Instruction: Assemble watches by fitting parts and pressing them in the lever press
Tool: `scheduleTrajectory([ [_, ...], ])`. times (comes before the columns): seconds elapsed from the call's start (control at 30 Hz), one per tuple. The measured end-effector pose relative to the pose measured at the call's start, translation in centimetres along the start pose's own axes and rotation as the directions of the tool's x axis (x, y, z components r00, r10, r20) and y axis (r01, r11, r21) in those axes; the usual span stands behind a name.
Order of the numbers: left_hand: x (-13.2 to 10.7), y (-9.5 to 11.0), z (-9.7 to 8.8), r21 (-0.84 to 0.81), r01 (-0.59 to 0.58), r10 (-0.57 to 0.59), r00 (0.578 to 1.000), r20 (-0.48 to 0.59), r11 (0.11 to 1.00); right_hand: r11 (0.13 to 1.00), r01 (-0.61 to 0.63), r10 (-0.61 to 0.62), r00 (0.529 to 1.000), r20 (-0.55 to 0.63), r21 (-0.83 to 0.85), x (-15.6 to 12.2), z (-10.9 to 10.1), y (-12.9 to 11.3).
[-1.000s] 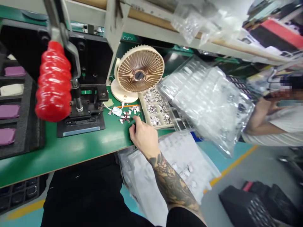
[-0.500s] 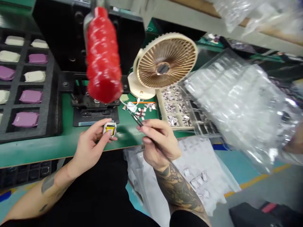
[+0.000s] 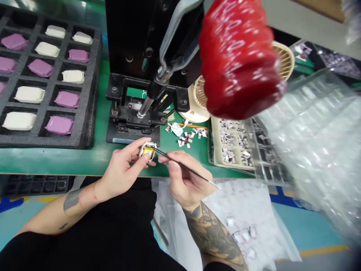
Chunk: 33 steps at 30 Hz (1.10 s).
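Observation:
Between the thumb and fingers of my left hand [image 3: 124, 169] is a small white casing [image 3: 152, 145], with a yellow-edged part showing inside it. My left thumb presses on that inner part. My right hand [image 3: 187, 175] is closed around dark tweezers [image 3: 191, 171], their tips at the right upper edge of the casing's inside. Whether the tips grip anything is too small to tell. Just behind the casing stands a black hand press [image 3: 135, 120] with a red handle [image 3: 239, 56]. Small loose pieces [image 3: 184, 140] lie on the green bench beyond my right hand.
At the left, a dark foam tray [image 3: 87, 135] holds white and purple casings. A cream fan [image 3: 197, 109] stands behind the press handle. To the right are a compartment box [image 3: 212, 150] of small parts and clear plastic trays [image 3: 316, 131]. White sheeting [image 3: 254, 203] hangs below the bench edge.
My right hand has brought the tweezers' tips from above the loose pieces to the casing in my left hand. The view has shifted, so the press handle appears farther right.

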<state>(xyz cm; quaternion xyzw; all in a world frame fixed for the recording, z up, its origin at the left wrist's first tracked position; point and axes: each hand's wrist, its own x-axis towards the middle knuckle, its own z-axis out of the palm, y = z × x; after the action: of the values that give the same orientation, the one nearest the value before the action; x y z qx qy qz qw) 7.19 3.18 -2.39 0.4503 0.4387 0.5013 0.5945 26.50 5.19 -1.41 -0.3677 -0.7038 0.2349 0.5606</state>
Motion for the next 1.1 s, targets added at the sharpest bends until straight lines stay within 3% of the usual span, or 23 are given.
scheduleTrajectory([
  [0.13,-0.1,-0.1,0.0,0.004,-0.01,0.01,1.0,-0.006,1.0,0.999,0.05,-0.05,0.998,-0.026,-0.008,0.4,0.1,0.0],
  [0.37,-0.2,-0.2,-0.1,-0.001,-0.032,0.032,0.999,-0.006,0.999,0.999,0.007,-0.006,1.0,-0.014,0.042,0.3,0.3,0.3],
  [0.43,-0.2,-0.2,-0.1,-0.008,-0.032,0.032,0.999,-0.014,0.999,0.998,-0.049,0.05,0.998,-0.025,0.047,0.2,0.5,0.3],
  [0.5,-0.1,-0.2,-0.1,-0.028,-0.039,0.038,0.999,-0.016,0.999,0.978,-0.185,0.192,0.98,-0.06,0.1,0.1,0.8,0.5],
  [0.57,-0.1,-0.1,-0.1,-0.055,-0.054,0.054,0.999,-0.002,0.997,0.898,-0.366,0.391,0.918,-0.061,0.245,0.3,1.1,0.9],
  [0.63,0.0,0.0,-0.1,-0.077,-0.07,0.07,0.998,0.005,0.995,0.76,-0.501,0.545,0.838,0.014,0.414,0.6,1.4,1.1],
  [0.67,0.0,0.1,-0.1,-0.082,-0.075,0.075,0.997,-0.001,0.994,0.699,-0.534,0.575,0.815,0.07,0.475,0.8,1.4,1.1],
  [0.73,0.2,0.2,-0.1,-0.08,-0.082,0.08,0.996,-0.03,0.993,0.652,-0.534,0.539,0.826,0.166,0.538,1.0,1.1,0.8],
  [0.8,0.3,0.3,-0.1,-0.074,-0.083,0.079,0.995,-0.056,0.994,0.724,-0.437,0.404,0.896,0.186,0.533,1.0,0.6,0.2],
  [0.9,0.5,0.3,0.0,-0.085,-0.08,0.073,0.994,-0.085,0.993,0.896,-0.186,0.214,0.977,-0.025,0.404,0.6,-0.2,-0.5],
  [1.0,0.4,0.4,0.2,-0.108,-0.082,0.07,0.992,-0.105,0.991,0.953,-0.145,0.207,0.952,-0.225,0.264,0.5,-0.3,-0.3],
  [1.1,0.4,0.4,0.1,-0.111,-0.064,0.054,0.994,-0.098,0.992,0.932,-0.256,0.306,0.935,-0.177,0.257,0.6,0.1,0.2],
])
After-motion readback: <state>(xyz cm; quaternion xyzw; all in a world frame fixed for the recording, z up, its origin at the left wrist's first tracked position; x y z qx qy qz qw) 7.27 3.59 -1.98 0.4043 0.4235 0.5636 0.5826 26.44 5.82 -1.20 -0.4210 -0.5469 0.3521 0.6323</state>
